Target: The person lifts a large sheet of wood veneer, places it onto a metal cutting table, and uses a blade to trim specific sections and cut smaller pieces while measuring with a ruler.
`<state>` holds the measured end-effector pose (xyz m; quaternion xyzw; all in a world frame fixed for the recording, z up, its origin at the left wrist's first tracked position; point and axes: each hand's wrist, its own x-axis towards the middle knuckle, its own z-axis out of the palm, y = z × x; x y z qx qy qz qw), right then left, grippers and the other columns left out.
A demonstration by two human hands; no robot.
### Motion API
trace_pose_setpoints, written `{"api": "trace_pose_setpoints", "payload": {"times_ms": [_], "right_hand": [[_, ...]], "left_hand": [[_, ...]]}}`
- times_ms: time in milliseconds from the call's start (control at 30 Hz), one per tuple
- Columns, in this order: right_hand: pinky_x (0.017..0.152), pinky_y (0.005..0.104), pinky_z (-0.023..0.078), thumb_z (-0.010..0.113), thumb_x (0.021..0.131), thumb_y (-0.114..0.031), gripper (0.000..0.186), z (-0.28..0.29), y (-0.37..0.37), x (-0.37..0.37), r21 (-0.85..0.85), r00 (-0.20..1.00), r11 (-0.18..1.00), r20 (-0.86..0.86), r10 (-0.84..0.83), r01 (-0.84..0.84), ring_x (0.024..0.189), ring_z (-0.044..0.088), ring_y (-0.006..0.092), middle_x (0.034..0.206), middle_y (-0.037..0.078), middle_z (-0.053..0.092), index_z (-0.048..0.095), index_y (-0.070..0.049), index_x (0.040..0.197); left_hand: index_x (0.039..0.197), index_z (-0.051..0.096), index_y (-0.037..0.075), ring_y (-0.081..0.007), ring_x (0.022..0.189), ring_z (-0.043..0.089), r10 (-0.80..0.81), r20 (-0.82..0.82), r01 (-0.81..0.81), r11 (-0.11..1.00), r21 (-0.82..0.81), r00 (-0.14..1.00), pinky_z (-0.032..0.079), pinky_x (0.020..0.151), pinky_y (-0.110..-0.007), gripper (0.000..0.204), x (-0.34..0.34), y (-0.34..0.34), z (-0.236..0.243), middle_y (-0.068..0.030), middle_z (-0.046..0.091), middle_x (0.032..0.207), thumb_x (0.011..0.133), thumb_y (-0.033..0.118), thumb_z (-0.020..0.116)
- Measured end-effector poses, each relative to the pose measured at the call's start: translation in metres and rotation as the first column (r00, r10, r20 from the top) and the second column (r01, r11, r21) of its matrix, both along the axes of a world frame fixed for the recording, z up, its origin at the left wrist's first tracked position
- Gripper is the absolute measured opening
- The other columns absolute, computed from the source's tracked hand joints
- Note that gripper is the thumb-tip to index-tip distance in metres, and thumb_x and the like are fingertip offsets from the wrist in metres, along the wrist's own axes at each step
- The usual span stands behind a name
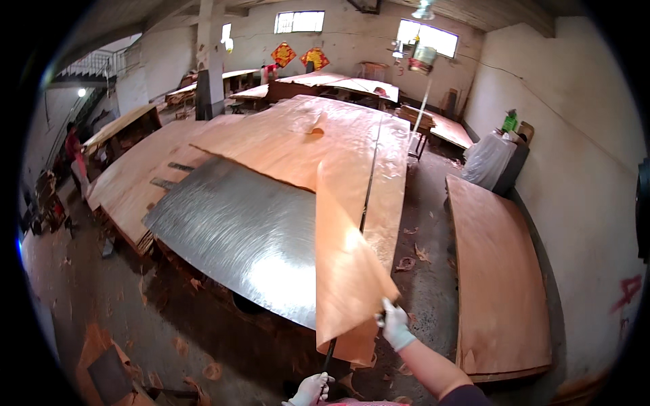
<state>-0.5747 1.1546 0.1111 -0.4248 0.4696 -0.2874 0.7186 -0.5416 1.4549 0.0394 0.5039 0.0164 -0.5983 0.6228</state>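
My right hand [396, 325], in a white glove, pinches the corner of a thin tan wood veneer sheet [345, 264]. That sheet is curled up and folded back over the right part of the table. My left hand [311, 390], also gloved, is closed around a thin dark rod [330, 355] at the bottom edge. The rod runs up beneath the veneer; a dark line farther along may be part of it, I cannot tell. Left of the curled sheet lies a shiny dark grey panel [230, 223], with more veneer [284, 135] spread across the far part.
A stack of tan boards [501, 277] lies along the right wall, beside a plastic-covered object [487, 159] with a green bottle [510, 120]. Veneer scraps [212, 371] litter the floor. A person [74, 152] stands at the far left, and another [269, 72] works at the back.
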Motion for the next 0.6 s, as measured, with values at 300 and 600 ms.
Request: {"api": "trace_pose_setpoints", "payload": {"times_ms": [300,600], "right_hand": [[0.042,0.0302,0.044,0.051,0.100,-0.040,0.026,-0.152,0.008,-0.209,0.472,0.915,0.816,0.049,-0.401,0.333,0.050,0.054,0.0183,0.068,0.007,0.059,0.053,-0.014,0.098],[0.042,0.0272,0.042,0.050,0.100,-0.040,0.041,-0.120,0.110,-0.194,0.527,0.976,0.834,0.211,0.058,-0.164,0.052,0.056,0.0180,0.079,0.010,0.066,0.060,0.000,0.102]], "left_hand": [[0.100,0.059,0.011,-0.0085,0.045,0.033,0.007,0.066,-0.013,0.995,0.095,0.998,0.028,0.041,-0.025,0.030,-0.017,-0.020,0.013,0.0062,0.041,0.060,0.102,0.037,0.044],[0.091,0.062,0.011,-0.0094,0.049,0.044,0.004,0.187,-0.022,0.995,0.092,0.982,0.035,0.044,-0.025,0.024,-0.005,-0.016,0.027,0.0025,0.054,0.066,0.100,0.032,0.053]]}}
